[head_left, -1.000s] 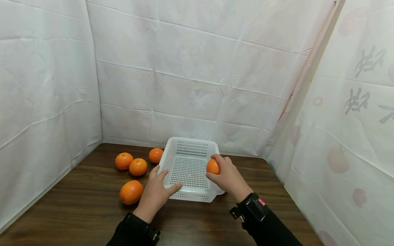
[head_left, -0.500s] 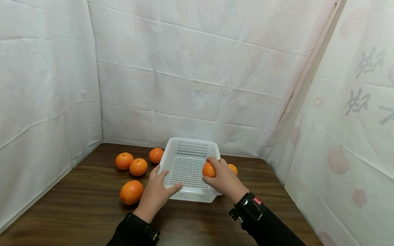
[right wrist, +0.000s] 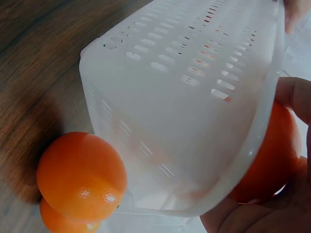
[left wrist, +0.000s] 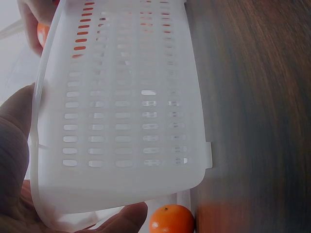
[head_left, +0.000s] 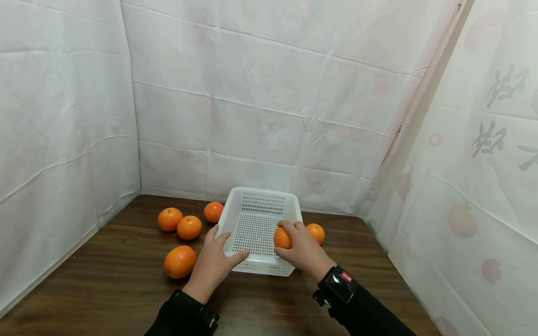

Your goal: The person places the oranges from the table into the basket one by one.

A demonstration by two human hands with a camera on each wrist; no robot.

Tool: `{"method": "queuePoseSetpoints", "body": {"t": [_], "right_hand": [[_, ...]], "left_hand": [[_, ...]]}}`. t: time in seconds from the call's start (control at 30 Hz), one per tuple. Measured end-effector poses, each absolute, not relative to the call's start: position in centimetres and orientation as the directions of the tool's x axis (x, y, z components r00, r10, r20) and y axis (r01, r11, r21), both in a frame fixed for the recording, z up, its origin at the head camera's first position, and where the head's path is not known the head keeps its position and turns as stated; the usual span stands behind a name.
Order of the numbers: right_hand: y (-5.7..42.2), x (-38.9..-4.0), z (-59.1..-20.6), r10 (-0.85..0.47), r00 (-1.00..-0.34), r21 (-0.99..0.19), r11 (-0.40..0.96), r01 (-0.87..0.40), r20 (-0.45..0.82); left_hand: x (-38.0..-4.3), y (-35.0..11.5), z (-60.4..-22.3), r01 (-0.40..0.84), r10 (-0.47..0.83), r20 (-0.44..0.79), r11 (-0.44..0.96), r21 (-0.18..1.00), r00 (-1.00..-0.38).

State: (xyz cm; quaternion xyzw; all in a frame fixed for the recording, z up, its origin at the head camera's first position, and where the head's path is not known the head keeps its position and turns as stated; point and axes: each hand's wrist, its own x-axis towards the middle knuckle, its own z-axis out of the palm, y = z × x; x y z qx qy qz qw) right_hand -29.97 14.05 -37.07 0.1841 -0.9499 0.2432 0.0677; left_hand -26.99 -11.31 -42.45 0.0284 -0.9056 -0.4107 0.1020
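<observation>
The left hand (head_left: 212, 261), fingers spread, touches the basket's (head_left: 265, 190) left rim; the right hand (head_left: 304, 247) grips 1 orange (head_left: 282, 238) inside the right rim. 4 more oranges (head_left: 189, 227) sit toward the desk's (head_left: 260, 308) left edge.

soft diffuse light, held orange (right wrist: 272, 155) shadowed

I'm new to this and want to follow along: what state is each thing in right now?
Bare left hand: fingers spread, touching the white perforated plastic basket.
Bare right hand: curled round a smooth orange fruit.
Basket: right way up.
Held fruit: unpeeled, at the basket's open top.
Four round orange fruits left of the basket: unpeeled, on the brown wood-grain table.
Two round orange fruits right of the basket: unpeeled, one partly hidden.
</observation>
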Motion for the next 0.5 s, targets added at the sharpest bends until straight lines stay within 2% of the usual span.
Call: {"method": "queuePoseSetpoints", "body": {"t": [0.5], "right_hand": [[13.4, -30.7, -38.4, -0.347, -0.904, -0.374, 0.826, -0.421, 0.25]], "left_hand": [[-27.0, -11.5, -42.6, 0.035, -0.129, 0.159, 0.657, 0.753, -0.979]]}}
